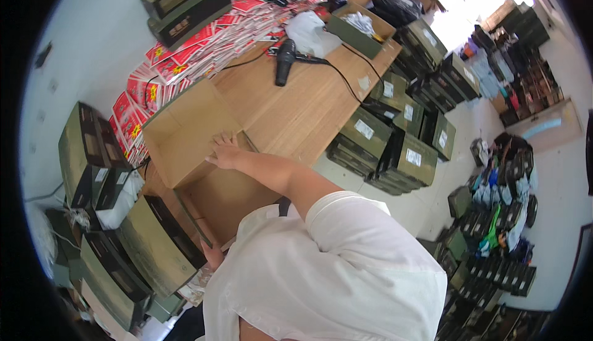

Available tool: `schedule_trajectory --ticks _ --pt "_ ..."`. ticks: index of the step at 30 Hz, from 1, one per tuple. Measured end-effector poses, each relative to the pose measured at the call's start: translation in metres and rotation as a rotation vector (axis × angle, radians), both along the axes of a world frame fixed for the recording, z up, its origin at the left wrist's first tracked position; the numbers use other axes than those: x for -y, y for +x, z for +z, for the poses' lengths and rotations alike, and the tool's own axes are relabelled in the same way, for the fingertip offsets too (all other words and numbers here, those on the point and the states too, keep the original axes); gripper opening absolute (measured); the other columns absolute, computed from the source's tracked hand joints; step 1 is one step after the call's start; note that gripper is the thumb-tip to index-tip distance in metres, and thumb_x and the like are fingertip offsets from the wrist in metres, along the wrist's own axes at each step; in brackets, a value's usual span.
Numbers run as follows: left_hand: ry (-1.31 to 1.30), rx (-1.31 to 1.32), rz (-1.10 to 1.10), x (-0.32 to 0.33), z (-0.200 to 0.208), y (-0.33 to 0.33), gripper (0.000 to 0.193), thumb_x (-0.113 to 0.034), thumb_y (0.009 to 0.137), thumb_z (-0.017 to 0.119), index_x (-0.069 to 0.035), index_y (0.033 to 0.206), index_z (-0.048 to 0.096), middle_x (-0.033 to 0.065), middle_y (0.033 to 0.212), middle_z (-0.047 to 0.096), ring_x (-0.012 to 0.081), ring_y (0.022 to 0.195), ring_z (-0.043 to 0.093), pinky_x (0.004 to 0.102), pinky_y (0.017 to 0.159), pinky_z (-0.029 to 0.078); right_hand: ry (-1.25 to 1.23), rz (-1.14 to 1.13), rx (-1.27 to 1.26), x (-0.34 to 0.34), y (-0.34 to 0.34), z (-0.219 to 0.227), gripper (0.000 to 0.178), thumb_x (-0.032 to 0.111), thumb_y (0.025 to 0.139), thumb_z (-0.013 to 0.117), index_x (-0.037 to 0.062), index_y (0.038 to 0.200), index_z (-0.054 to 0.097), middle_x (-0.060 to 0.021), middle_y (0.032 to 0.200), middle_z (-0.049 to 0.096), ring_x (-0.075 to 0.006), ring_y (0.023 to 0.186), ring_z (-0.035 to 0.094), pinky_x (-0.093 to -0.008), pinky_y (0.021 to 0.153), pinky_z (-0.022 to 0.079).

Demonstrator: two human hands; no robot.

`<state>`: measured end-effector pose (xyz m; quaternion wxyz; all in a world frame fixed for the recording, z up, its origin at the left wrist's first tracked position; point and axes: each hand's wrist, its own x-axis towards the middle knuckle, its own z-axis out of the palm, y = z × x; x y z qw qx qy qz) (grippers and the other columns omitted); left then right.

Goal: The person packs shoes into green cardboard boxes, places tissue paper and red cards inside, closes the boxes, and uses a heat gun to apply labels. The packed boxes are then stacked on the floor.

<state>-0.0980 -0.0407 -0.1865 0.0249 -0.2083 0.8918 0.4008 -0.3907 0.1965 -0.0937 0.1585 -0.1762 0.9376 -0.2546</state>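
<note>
An open cardboard box [231,208], brown inside and dark green outside, rests on the wooden table in front of me. Its raised lid [191,128] leans back toward a heap of red leaflets. My right hand [225,151] reaches across with fingers spread, touching the edge between lid and base, and holds nothing. Low at the box's near left corner, my left hand [214,256] grips the side wall; most of its fingers are hidden by the box and my white shirt.
Red printed leaflets [204,47] lie piled along the wall. A black hair dryer [285,63] with its cord lies on the wooden table [259,91], near a white plastic bag [312,34]. Closed green boxes [151,242] stand at left; more stacked boxes [414,155] fill the floor right of the table.
</note>
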Motion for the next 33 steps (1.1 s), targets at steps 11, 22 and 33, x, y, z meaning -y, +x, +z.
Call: schedule_trajectory --ticks 11,22,33 --pt "0.151 -0.029 0.348 0.011 0.015 -0.007 0.060 -0.018 0.089 0.055 -0.005 0.143 0.030 0.0213 0.134 0.046 0.0364 0.116 0.049 0.0443 0.099 0.040 -0.691 -0.684 -0.085 -0.174 0.140 -0.023 0.043 0.028 0.096 0.052 0.0051 0.132 0.044 -0.0176 0.125 0.052 -0.0282 0.111 0.056 -0.0377 0.093 0.046" --pt "-0.904 -0.024 0.607 -0.148 0.096 -0.066 0.061 -0.023 0.087 0.058 -0.004 0.141 0.034 0.0221 0.135 0.046 0.0368 0.120 0.047 0.0430 0.101 0.038 -0.512 -1.427 0.087 -0.469 0.222 -0.150 0.041 0.028 0.088 0.059 -0.0014 0.117 0.054 -0.0204 0.106 0.063 -0.0312 0.097 0.062 -0.0368 0.085 0.049" --pt "-0.817 -0.181 -0.748 -0.431 0.040 -0.152 0.063 -0.023 0.081 0.065 -0.005 0.137 0.041 0.0230 0.135 0.045 0.0400 0.122 0.045 0.0441 0.102 0.036 -1.542 -2.221 0.451 -0.705 0.331 -0.253 0.059 0.046 0.095 0.037 0.0122 0.143 0.031 -0.0172 0.137 0.047 -0.0364 0.115 0.052 -0.0503 0.096 0.040"
